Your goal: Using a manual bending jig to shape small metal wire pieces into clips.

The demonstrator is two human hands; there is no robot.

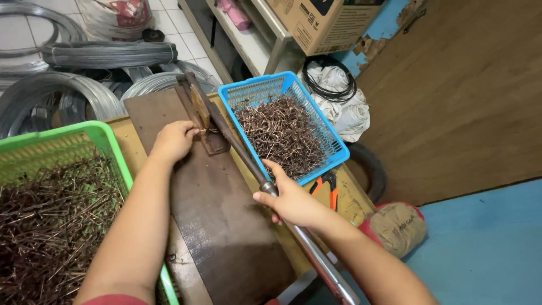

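On the lever (248, 161), right hand (291, 199).

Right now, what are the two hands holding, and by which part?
The right hand grips the long metal lever about midway along its shaft. The left hand rests at the lever's pivot block, fingers pinching something too small to tell.

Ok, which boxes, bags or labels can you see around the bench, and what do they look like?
Cardboard box: top centre on a shelf, brown, with dark printing and a small label.
White sack: top left on the tiled floor, white with red markings.
Tan sack: floor right of the bench, rounded, faint print, red underneath.
No screens or signs.
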